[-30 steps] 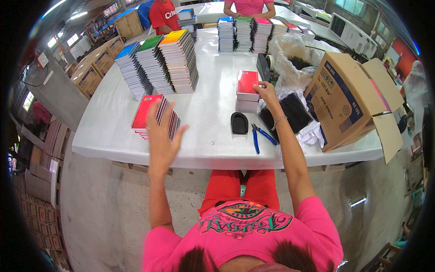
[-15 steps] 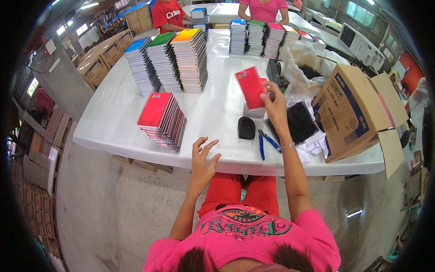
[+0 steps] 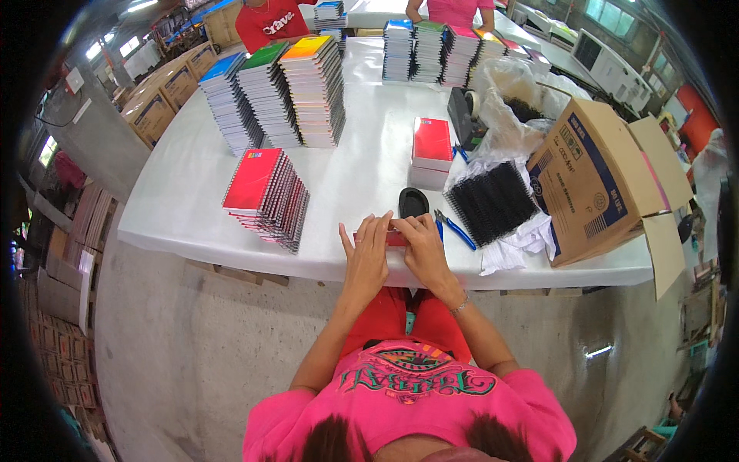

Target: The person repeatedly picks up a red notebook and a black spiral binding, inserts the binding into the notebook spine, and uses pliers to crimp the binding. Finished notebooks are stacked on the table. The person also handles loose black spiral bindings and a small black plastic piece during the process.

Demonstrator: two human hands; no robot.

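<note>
At the table's front edge, a red-covered notebook (image 3: 396, 239) lies mostly hidden under my hands. My left hand (image 3: 369, 250) holds its left part, with the fingers together over the cover and the thumb out to the side. My right hand (image 3: 422, 248) closes on the right part with bent fingers. Just beyond them sits a small black dish (image 3: 413, 203). To the right are cutting pliers with blue handles (image 3: 460, 233). A short pile of red-covered pads (image 3: 432, 146) stands farther back, and a stack of spiral-bound red notebooks (image 3: 265, 192) is on the left.
Black spiral coils (image 3: 493, 204) lie on white cloth (image 3: 531, 246) beside an open cardboard box (image 3: 596, 185). A tape dispenser (image 3: 464, 119) and a plastic bag (image 3: 500, 81) are behind. Tall notebook stacks (image 3: 312, 92) stand at the back left. Two people (image 3: 273, 23) are across the table.
My right hand has brought a red notebook from the pile at the right down to the front edge. My left hand has moved right and met it there.
</note>
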